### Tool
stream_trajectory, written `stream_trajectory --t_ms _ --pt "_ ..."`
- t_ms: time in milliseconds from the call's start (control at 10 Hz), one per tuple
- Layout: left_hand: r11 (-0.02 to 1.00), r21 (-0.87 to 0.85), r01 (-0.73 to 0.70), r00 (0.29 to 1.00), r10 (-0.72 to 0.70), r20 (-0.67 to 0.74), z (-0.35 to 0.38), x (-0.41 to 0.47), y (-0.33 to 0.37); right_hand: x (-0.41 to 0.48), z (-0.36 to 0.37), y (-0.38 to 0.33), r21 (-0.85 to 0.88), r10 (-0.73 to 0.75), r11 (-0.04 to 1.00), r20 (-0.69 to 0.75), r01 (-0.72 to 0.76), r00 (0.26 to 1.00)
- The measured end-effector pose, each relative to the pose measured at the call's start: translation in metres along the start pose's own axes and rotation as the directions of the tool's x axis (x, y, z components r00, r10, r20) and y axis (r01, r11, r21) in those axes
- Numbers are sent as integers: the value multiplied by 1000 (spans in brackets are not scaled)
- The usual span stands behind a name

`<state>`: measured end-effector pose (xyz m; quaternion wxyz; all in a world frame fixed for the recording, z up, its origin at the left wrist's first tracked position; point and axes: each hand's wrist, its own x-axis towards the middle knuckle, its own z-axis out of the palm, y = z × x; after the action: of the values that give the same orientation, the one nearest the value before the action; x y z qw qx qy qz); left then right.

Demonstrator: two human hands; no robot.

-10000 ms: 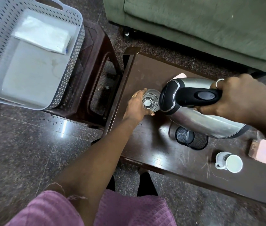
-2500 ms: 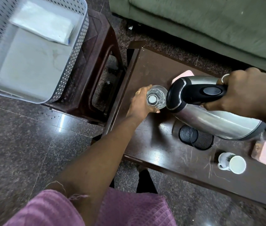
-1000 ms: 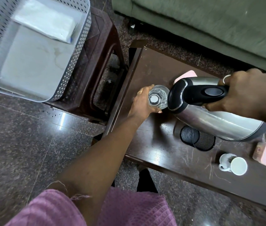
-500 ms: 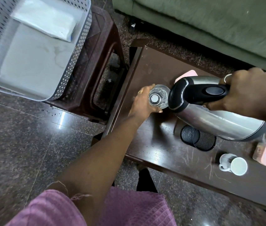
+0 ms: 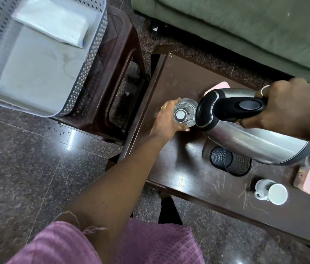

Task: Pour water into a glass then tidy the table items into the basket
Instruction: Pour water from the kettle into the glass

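head view — clear glass point(image 5: 185, 113) upright, shiny steel kettle point(image 5: 255, 139) tilted toward it.

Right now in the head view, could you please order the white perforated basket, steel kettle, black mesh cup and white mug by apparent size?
1. white perforated basket
2. steel kettle
3. black mesh cup
4. white mug
The raised kettle sits nearer the camera.

One kettle point(image 5: 255, 138), one glass point(image 5: 185, 115), one mug point(image 5: 272, 192), one basket point(image 5: 86, 77).
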<state>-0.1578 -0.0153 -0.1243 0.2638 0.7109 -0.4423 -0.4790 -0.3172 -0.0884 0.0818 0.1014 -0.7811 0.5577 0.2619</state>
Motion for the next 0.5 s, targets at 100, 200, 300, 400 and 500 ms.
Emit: stream_trajectory --t_ms 100,200,300,400,500 --pt "1000 -8 0 1000 0 2 0 0 0 0 0 0 -6 -5 1000 -3 5 1000" --pt "1000 -4 3 1000 -3 4 0 0 0 2 2 1 -7 2 1000 -3 -2 1000" --pt "1000 9 -2 1000 2 8 -1 0 1 4 2 1 -4 8 1000 6 -8 1000" --pt "1000 11 2 1000 -2 7 -1 -1 1 2 1 0 0 -3 1000 3 3 1000" --pt "1000 14 1 1000 -2 7 -1 -1 1 0 -1 -2 13 0 1000 -5 0 1000"
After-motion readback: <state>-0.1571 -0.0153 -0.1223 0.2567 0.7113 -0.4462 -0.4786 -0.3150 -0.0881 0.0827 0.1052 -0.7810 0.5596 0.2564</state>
